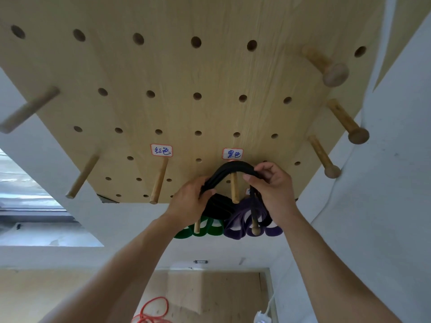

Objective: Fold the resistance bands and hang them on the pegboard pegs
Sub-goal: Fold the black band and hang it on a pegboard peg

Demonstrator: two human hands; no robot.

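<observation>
Wooden pegboard (186,89) fills upper view, pegs jutting toward camera. Two handwritten labels (161,150) above middle pegs. Green bands (210,229) and purple bands (238,226) hang on lower pegs, partly hidden behind hands. Red band (154,310) lies on floor below. Black band (233,169), folded into thick bundle, arches over peg (234,190) under right label; long axis runs left-right, ends drooping down. Left hand (189,201) grips left end; right hand (272,185) pinches right end.
</observation>
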